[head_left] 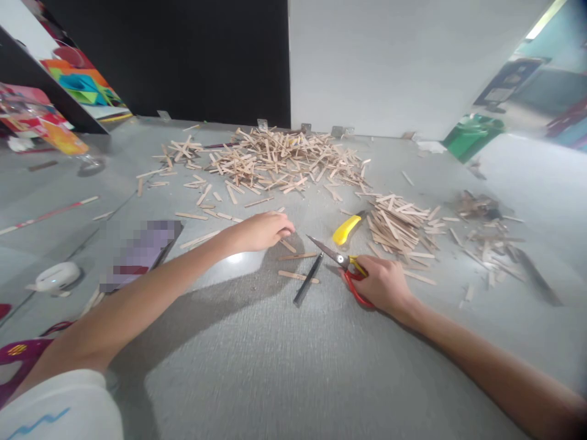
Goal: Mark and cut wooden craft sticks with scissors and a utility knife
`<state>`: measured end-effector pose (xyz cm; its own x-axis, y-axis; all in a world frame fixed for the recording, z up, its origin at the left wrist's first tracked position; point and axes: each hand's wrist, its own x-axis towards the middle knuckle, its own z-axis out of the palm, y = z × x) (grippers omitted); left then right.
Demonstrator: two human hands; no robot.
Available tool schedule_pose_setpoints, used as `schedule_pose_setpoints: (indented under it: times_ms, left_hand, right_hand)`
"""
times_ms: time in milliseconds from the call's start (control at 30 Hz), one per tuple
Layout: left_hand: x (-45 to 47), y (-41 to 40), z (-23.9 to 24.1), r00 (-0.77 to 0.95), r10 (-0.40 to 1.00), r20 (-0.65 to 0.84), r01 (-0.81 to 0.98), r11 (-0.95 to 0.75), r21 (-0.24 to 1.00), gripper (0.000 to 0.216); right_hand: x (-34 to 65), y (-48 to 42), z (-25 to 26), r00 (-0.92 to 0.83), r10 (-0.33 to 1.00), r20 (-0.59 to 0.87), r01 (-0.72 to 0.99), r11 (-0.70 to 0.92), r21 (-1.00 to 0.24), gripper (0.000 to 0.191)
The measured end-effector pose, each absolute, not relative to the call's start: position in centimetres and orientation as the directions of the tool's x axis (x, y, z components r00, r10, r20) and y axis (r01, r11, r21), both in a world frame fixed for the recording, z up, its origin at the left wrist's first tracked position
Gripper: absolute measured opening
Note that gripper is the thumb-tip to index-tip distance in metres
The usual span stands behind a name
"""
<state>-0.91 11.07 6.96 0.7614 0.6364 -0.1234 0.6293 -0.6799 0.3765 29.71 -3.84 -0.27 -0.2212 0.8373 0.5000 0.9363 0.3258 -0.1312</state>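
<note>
Left hand (267, 231): fingers curled, cannot tell whether pinching anything
Right hand (386, 281): gripping scissors (340, 259)
Pen (309, 278): between the hands
Yellow knife (347, 230): just beyond right hand

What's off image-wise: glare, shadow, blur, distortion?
Head view: glare spot on the gray tabletop just below the left hand; soft shadow below the left forearm; far-right craft sticks smeared; mosaic pixelation over a purple rectangular item; wide-angle stretch toward the edges; scissors reasonably sharp.
</note>
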Motion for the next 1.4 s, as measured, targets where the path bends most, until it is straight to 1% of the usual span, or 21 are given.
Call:
schedule_pose_setpoints:
  times_ms: [167,333,467,600,633,733,767,800,867,933,967,1033,1100,1167,1300,1400]
  left_hand:
    - [-0.6,9.9,7.5,0.748,0.635,-0.192,0.653,-0.654,0.382,0.021]
    - [-0.3,9.3,6.9,0.738,0.615,-0.278,0.669,-0.615,0.417,0.010]
    - [0.0,9.0,6.8,0.733,0.614,-0.292,0.673,-0.591,0.445,0.007]
    - [0.0,8.5,7.9,0.717,0.635,-0.286,0.680,-0.547,0.488,0.006]
    - [-0.1,8.4,8.3,0.709,0.646,-0.285,0.683,-0.525,0.508,0.006]
    - [-0.4,8.3,9.9,0.682,0.671,-0.290,0.679,-0.435,0.591,0.038]
    - [-0.5,8.2,10.5,0.680,0.673,-0.291,0.670,-0.407,0.621,0.044]
    - [-0.5,8.1,11.0,0.684,0.671,-0.287,0.651,-0.382,0.656,0.044]
    - [-0.4,7.6,12.1,0.700,0.673,-0.239,0.570,-0.326,0.754,0.035]
    - [-0.2,6.8,13.0,0.699,0.697,-0.157,0.413,-0.216,0.885,0.023]
    - [-0.1,6.3,13.4,0.689,0.711,-0.136,0.364,-0.178,0.914,0.017]
    - [0.0,5.3,14.1,0.650,0.748,-0.132,0.356,-0.147,0.923,0.005]
    - [0.2,4.4,14.6,0.623,0.773,-0.119,0.368,-0.155,0.917,0.019]
    - [0.3,3.7,15.0,0.611,0.786,-0.097,0.360,-0.166,0.918,0.028]
    - [0.3,2.6,15.4,0.603,0.794,-0.080,0.347,-0.170,0.922,0.033]
    - [0.3,2.0,15.5,0.609,0.790,-0.062,0.358,-0.204,0.911,0.034]
  right_hand:
    - [29.7,-3.9,-0.3,-0.221,0.840,0.495,0.937,0.324,-0.131,0.049]
    - [29.8,-3.8,-0.4,-0.224,0.838,0.497,0.936,0.328,-0.131,0.048]
    - [29.7,-3.8,-0.4,-0.224,0.840,0.494,0.935,0.328,-0.134,0.049]
    - [29.8,-3.8,-0.3,-0.224,0.842,0.491,0.934,0.329,-0.137,0.052]
    - [29.8,-3.8,-0.3,-0.224,0.843,0.489,0.934,0.329,-0.138,0.052]
    - [29.8,-3.8,-0.3,-0.215,0.845,0.489,0.936,0.322,-0.144,0.052]
    - [29.7,-3.8,-0.3,-0.211,0.846,0.490,0.936,0.319,-0.147,0.052]
    - [29.7,-3.8,-0.3,-0.209,0.845,0.492,0.936,0.318,-0.149,0.051]
    - [29.6,-3.8,-0.3,-0.206,0.845,0.493,0.936,0.318,-0.153,0.050]
    - [29.6,-3.8,-0.3,-0.207,0.845,0.493,0.935,0.320,-0.156,0.049]
    - [29.6,-3.8,-0.3,-0.208,0.845,0.493,0.934,0.321,-0.156,0.048]
    - [29.6,-3.8,-0.3,-0.208,0.843,0.496,0.934,0.322,-0.155,0.048]
    - [29.7,-3.8,-0.3,-0.211,0.840,0.500,0.934,0.324,-0.150,0.049]
    - [29.7,-3.7,-0.4,-0.215,0.836,0.505,0.934,0.327,-0.145,0.051]
    - [29.6,-3.7,-0.4,-0.213,0.830,0.516,0.936,0.325,-0.136,0.053]
    - [29.6,-3.6,-0.5,-0.218,0.828,0.516,0.935,0.329,-0.134,0.053]
